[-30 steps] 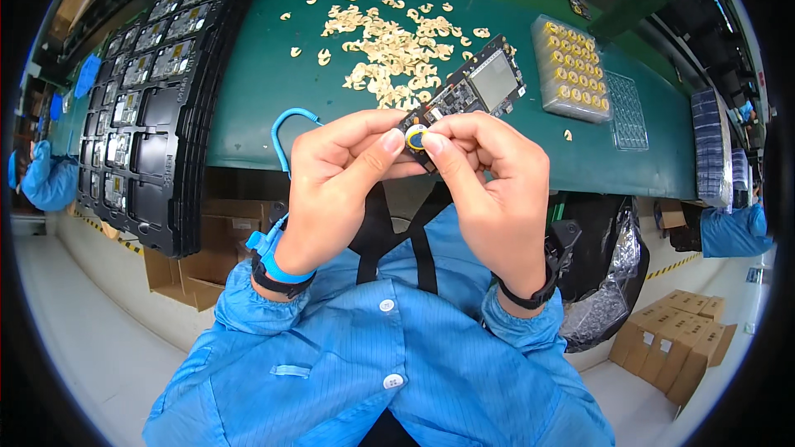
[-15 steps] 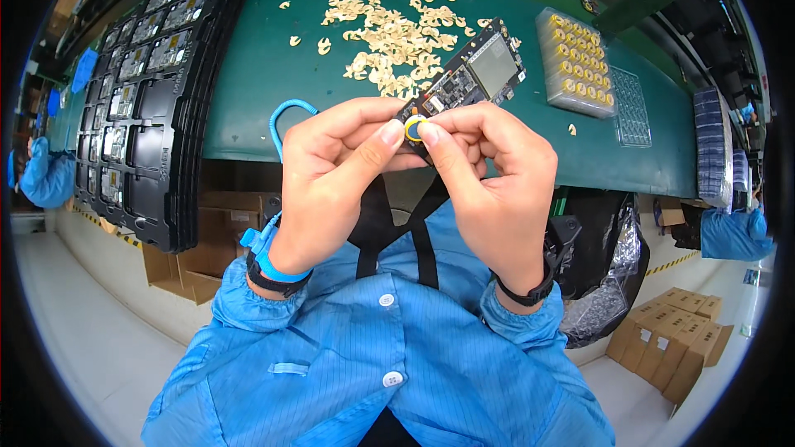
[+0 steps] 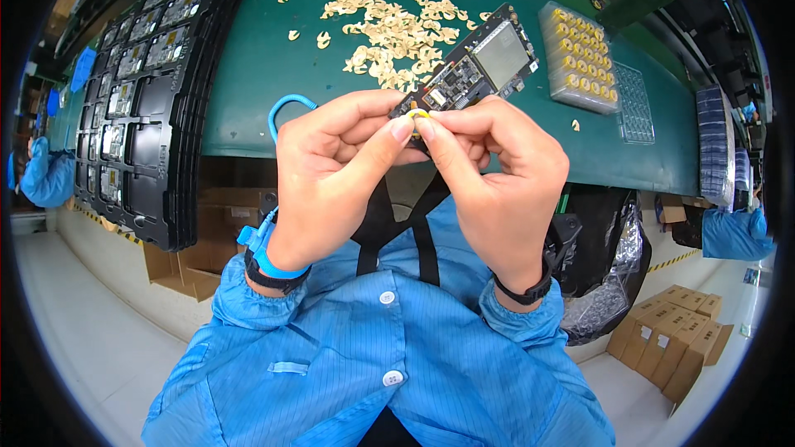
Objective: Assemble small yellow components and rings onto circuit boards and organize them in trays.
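Note:
A black circuit board (image 3: 457,81) with a silver metal shield is held slanted above the bench, its far end pointing up and to the right. At its near end sits a small round yellow-rimmed part (image 3: 421,113), like a coin cell, mostly covered by both thumbs. My left hand (image 3: 335,161) is closed on the board's near left end, thumb on the yellow part. My right hand (image 3: 505,170) is closed along the near right edge, its thumb tip pressed beside the other. The fingers behind the board are partly hidden.
Many curved cream scraps (image 3: 389,25) lie on the green bench (image 3: 248,108). At the right stand a clear tray of yellow round parts (image 3: 582,58) and a clear blister tray (image 3: 636,103). Stacked black trays (image 3: 149,141) holding boards rise at the left. A blue coiled cord (image 3: 286,103) reaches my left wrist.
The board has shifted slightly up and to the right, showing more of itself. My thumbs now cover more of the yellow round part, and my right hand has moved a little right.

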Tool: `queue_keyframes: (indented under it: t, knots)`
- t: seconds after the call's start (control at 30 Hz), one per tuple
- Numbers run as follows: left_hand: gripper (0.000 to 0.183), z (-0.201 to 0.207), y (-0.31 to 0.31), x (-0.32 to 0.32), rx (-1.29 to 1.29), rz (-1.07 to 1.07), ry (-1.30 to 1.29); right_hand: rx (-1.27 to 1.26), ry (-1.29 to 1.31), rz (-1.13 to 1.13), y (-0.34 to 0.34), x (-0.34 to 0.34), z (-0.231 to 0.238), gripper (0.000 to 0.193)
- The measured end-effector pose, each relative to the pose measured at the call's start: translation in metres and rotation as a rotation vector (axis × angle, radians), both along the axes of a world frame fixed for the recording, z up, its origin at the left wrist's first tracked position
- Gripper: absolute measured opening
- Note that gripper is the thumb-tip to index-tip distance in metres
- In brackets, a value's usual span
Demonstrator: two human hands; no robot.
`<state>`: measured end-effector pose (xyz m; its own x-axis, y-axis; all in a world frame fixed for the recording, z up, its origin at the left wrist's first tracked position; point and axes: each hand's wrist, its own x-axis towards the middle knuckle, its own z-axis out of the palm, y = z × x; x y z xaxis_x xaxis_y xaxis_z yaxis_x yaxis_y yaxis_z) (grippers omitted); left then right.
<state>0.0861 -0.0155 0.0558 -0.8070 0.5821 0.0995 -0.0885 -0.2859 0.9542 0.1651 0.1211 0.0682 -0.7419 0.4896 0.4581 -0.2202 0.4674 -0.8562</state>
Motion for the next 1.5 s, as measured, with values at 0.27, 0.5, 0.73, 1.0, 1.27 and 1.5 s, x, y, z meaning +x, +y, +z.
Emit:
queue_keyframes:
  t: [0.27, 0.5, 0.73, 1.0, 1.27, 1.5]
  knots:
    - [0.024, -0.005, 0.0, -0.002, 0.005, -0.004, -0.012, -0.018, 0.011, -0.016, -0.002, -0.001, -0.004, 0.01]
    - [0.022, -0.005, 0.003, -0.008, 0.049, -0.042, -0.062, 0.087, 0.069, -0.044, 0.001, -0.003, -0.008, 0.015]
    - [0.021, -0.005, 0.006, -0.008, 0.02, -0.055, -0.068, 0.36, 0.056, 0.001, 0.008, 0.002, -0.015, 0.03]
    - [0.019, -0.022, 0.016, -0.02, 0.02, -0.041, -0.151, 0.67, -0.019, -0.004, 0.018, -0.002, -0.032, 0.04]
    - [0.017, -0.052, 0.003, -0.052, -0.023, 0.091, -0.2, 0.268, -0.104, -0.031, 0.013, -0.017, -0.057, 0.048]
    - [0.027, -0.056, -0.001, -0.079, 0.031, 0.038, -0.271, -0.456, -0.227, 0.145, 0.042, -0.09, -0.047, 0.024]
